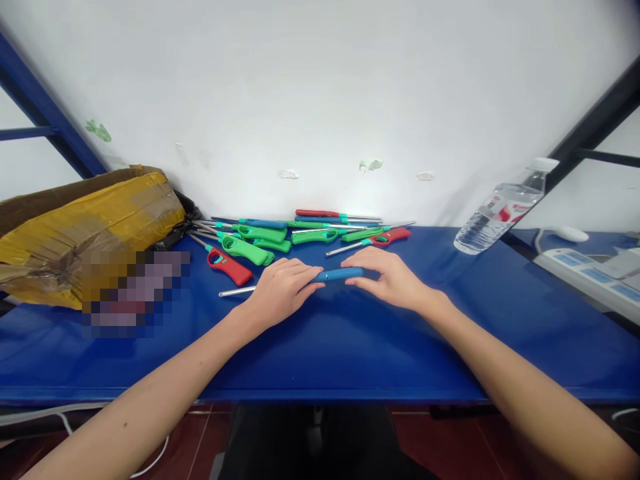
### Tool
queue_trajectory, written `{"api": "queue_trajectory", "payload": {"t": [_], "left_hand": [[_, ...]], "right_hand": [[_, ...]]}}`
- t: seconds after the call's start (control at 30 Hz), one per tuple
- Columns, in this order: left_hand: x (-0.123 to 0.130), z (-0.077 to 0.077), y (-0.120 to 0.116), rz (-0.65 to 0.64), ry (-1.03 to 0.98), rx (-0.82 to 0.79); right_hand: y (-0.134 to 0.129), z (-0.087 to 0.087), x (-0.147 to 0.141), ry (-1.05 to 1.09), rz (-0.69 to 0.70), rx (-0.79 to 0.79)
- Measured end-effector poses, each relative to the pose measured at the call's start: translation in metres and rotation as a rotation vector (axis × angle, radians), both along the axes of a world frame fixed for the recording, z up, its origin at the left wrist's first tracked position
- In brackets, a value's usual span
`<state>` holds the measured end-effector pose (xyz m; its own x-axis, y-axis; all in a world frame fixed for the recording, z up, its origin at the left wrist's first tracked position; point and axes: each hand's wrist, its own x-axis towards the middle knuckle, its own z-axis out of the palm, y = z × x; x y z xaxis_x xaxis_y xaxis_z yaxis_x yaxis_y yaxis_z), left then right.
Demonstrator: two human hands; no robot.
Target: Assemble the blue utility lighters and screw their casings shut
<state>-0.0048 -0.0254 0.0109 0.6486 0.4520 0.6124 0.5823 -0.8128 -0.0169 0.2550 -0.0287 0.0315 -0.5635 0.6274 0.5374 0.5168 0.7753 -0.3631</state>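
Note:
My left hand (283,287) is closed on a blue long-necked lighter (343,274), held level just above the table. The lighter's metal tube sticks out to the left, past the knuckles, and its middle is hidden under my fingers. At the handle's right end, my right hand (387,275) has its thumb and fingers apart on either side; whether a fingertip touches the handle I cannot tell. Beyond my hands lies a loose pile of similar lighters, among them a red lighter (229,267), a green lighter (247,249) and another red lighter (395,237).
An open cardboard box (95,220) wrapped in yellow tape stands at the left, beside a blurred-out patch. A tilted-looking water bottle (503,210) stands at the right, near a white power strip (590,277). The blue table (320,360) meets a white wall behind.

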Motion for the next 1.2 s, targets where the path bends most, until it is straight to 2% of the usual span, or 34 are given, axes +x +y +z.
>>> {"api": "queue_trajectory", "payload": {"t": [0.13, 0.23, 0.37, 0.43, 0.57, 0.73, 0.9, 1.2], "left_hand": [[0.001, 0.0, 0.0, 0.016, -0.036, -0.004], [0.001, -0.002, 0.001, 0.01, -0.023, -0.033], [-0.001, -0.008, 0.006, -0.022, 0.044, -0.113], [-0.002, -0.011, 0.008, -0.022, 0.063, -0.176], [-0.002, -0.013, 0.01, -0.027, 0.13, -0.295], [-0.002, -0.012, 0.014, -0.008, 0.202, -0.373], [-0.001, -0.013, 0.013, 0.049, 0.23, -0.35], [0.001, -0.011, 0.011, 0.165, 0.265, -0.404]], "right_hand": [[0.0, 0.0, -0.005, 0.146, -0.019, -0.047], [0.003, -0.003, -0.005, 0.217, -0.095, -0.135], [0.01, -0.01, -0.002, 0.148, -0.19, -0.299], [0.013, -0.014, -0.001, 0.059, -0.208, -0.33], [0.013, -0.021, -0.001, -0.105, -0.198, -0.203], [0.011, -0.024, -0.002, -0.179, -0.155, -0.045], [0.014, -0.023, -0.001, -0.23, -0.105, 0.022], [0.012, -0.026, -0.003, -0.319, -0.145, 0.106]]}}
